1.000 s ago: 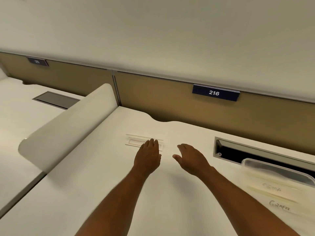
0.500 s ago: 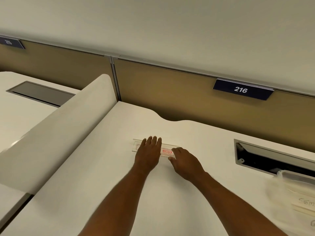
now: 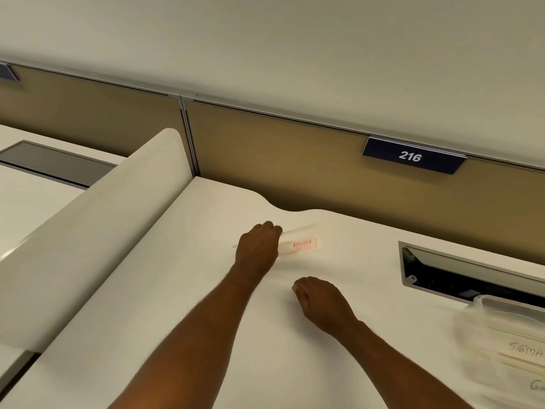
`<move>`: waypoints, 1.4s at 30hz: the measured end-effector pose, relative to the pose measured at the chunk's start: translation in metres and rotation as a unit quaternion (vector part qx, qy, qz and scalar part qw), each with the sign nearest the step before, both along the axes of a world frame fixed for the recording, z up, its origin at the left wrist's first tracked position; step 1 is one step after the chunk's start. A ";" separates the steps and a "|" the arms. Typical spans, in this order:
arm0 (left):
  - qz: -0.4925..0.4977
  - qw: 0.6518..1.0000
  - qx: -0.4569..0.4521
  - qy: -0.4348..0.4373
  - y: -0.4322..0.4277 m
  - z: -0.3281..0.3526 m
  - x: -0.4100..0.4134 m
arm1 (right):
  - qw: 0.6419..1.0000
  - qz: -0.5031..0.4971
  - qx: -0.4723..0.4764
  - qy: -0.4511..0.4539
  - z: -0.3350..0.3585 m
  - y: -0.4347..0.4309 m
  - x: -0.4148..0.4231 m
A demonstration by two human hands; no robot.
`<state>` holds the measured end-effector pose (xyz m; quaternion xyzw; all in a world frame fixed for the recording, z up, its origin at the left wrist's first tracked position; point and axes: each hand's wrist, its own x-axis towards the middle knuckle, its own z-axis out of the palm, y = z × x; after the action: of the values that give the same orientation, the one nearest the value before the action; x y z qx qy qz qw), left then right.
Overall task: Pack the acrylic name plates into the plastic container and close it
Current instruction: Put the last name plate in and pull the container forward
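A clear acrylic name plate (image 3: 299, 245) with a small red label is tipped up off the white desk (image 3: 182, 290), blurred by motion. My left hand (image 3: 258, 249) is closed around its left end. My right hand (image 3: 320, 302) rests lower on the desk with fingers curled, apart from the plate and holding nothing. At the right edge stands a clear plastic container (image 3: 507, 335), open, with handwritten name plates stacked in it; it is blurred and partly cut off.
A dark open cable tray (image 3: 469, 276) is cut into the desk behind the container. A white curved divider (image 3: 97, 231) bounds the desk on the left. A tan partition (image 3: 295, 160) with a "216" sign (image 3: 411, 156) runs along the back.
My left hand has closed on the plate's left end and tilted it up. My right hand let go of the plate and drew back toward me.
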<state>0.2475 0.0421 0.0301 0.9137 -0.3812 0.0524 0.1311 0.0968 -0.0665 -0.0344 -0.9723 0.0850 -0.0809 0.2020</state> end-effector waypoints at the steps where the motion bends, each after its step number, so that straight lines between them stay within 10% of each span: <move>1: 0.031 0.995 -0.080 0.041 -0.003 0.008 0.000 | 0.999 -0.021 0.037 -0.013 0.002 -0.003 -0.001; 6: 0.109 0.775 -0.433 0.447 -0.016 0.036 -0.014 | 0.910 -0.156 0.383 -0.030 0.034 -0.027 -0.003; 11: 0.105 0.670 -0.500 0.539 -0.025 0.039 -0.039 | 0.769 -0.051 0.636 0.027 0.078 -0.052 -0.005; 19: 0.111 0.521 -0.585 0.611 -0.037 0.061 -0.049 | 0.831 -0.049 0.554 0.016 0.109 -0.089 -0.032; 22: 0.088 0.553 -0.581 0.590 -0.034 0.076 -0.040 | 0.855 -0.064 0.514 0.014 0.115 -0.110 -0.050; 34: -0.041 0.883 -0.218 0.412 -0.075 0.080 -0.089 | 0.933 -0.107 0.335 0.075 0.144 -0.190 -0.144; 42: -0.070 0.929 -0.122 0.342 -0.136 0.089 -0.165 | 0.952 -0.131 0.264 0.087 0.149 -0.245 -0.226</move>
<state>0.0828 -0.0940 0.1192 0.8239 -0.3671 -0.2265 0.3676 -0.1296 -0.3113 0.1148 -0.8679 0.2474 0.0030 0.4308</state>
